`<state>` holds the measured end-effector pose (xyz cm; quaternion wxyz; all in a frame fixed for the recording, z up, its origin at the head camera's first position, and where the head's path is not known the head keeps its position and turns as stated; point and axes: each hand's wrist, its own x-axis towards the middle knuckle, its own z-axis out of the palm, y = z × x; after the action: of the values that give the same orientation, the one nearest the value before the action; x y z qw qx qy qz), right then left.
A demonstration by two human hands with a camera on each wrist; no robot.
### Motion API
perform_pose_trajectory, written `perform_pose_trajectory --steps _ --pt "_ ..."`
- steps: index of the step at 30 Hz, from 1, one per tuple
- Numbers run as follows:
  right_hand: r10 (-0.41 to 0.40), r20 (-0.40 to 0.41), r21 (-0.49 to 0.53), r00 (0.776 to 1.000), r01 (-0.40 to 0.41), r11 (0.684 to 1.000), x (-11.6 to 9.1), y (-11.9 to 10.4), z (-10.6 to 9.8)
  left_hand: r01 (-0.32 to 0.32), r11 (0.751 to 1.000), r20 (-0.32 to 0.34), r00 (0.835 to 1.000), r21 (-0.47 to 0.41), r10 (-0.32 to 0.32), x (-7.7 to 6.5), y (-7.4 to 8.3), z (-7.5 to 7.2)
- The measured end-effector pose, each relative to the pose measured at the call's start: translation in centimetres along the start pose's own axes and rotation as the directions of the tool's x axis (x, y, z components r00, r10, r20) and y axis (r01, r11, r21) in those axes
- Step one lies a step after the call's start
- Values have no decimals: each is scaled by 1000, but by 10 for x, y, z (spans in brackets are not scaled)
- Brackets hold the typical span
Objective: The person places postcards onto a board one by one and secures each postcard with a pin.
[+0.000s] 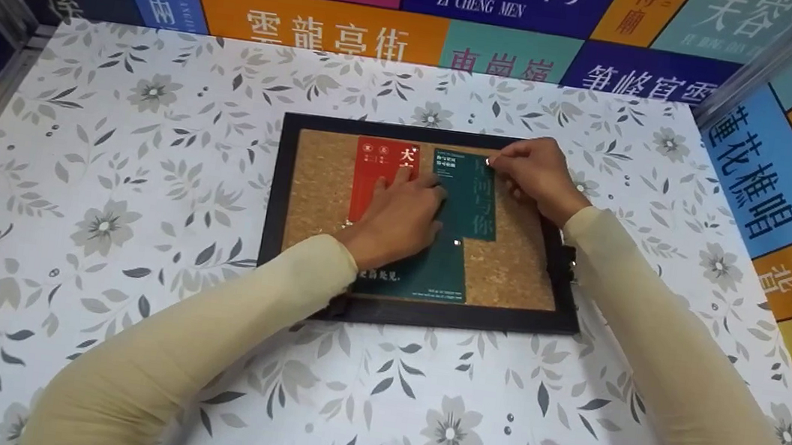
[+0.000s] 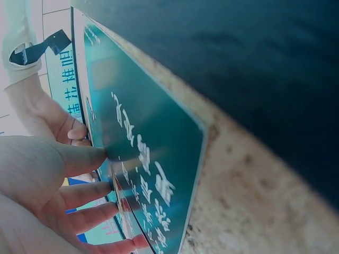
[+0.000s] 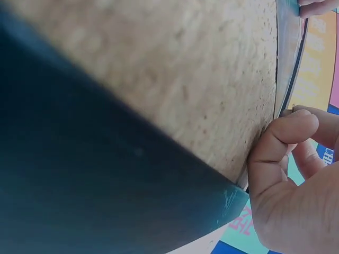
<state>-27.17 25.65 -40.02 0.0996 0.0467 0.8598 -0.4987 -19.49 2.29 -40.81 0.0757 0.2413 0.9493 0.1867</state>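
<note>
A cork board [image 1: 510, 278] in a black frame [image 1: 422, 317] lies on the table, bearing a red card [image 1: 365, 192], an upper green card [image 1: 462, 204] and a lower green card [image 1: 428, 272]. My left hand [image 1: 400, 215] rests its spread fingers across the red card and the green cards; the left wrist view shows those fingers nearly straight against the card faces. At the upper green card's top right corner, my right hand [image 1: 541, 176] pinches a small pushpin [image 1: 489, 162] between thumb and forefinger. Another shiny pin [image 1: 457, 243] sits where the green cards meet.
The white tablecloth [image 1: 145, 169] has a grey flower and leaf print. Colourful panels with large characters [image 1: 329, 25] stand along the back and right edges. Dark clips [image 1: 568, 263] stick out at the frame's right side.
</note>
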Motion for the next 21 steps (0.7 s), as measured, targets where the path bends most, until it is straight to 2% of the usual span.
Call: perform_pose_trajectory --steps 11,21 --pt "45 -5 13 999 -45 999 8 -2 3 5 1000 3 1000 -6 -5 -1 -1 0" --pt "106 0 -30 994 -106 994 10 -6 1 12 1000 14 1000 -25 -11 1 -2 0"
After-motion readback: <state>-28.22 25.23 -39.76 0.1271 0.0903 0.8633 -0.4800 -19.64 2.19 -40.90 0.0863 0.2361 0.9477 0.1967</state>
